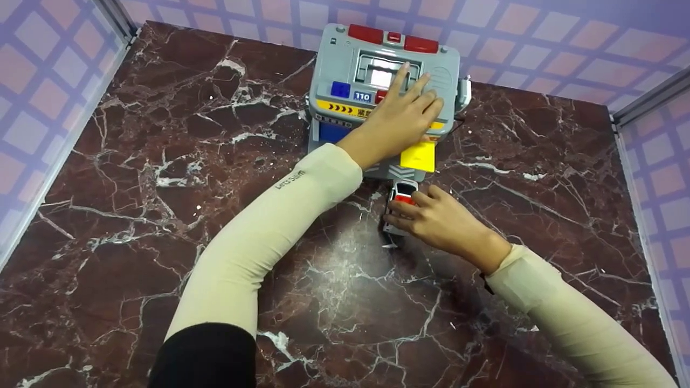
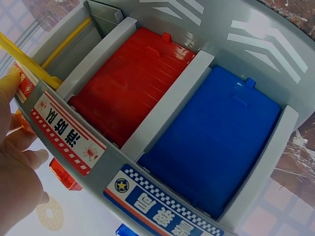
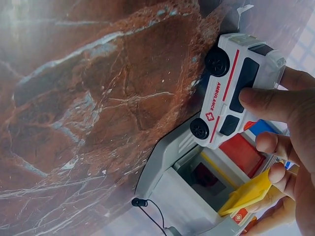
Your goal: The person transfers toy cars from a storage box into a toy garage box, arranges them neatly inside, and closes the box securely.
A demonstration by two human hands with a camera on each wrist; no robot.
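Observation:
A grey toy rescue station (image 1: 337,62) stands by the back wall with red light bars and a handle on top. My left hand (image 1: 404,121) rests on its top, fingers mostly extended, the thumb side close to a raised yellow door (image 1: 418,157). In the left wrist view a red door (image 2: 133,81) and a blue door (image 2: 214,137) are down, while the yellow one is swung up from its bay. My right hand (image 1: 447,223) grips a white toy ambulance (image 3: 224,98) by its sides, just in front of the station's ramp (image 1: 401,171).
Dark red marbled tabletop (image 1: 161,242) spreads around the station. Checked panels (image 1: 539,43) border the back and both sides. A small black-tipped cord (image 3: 140,202) hangs at the station's side.

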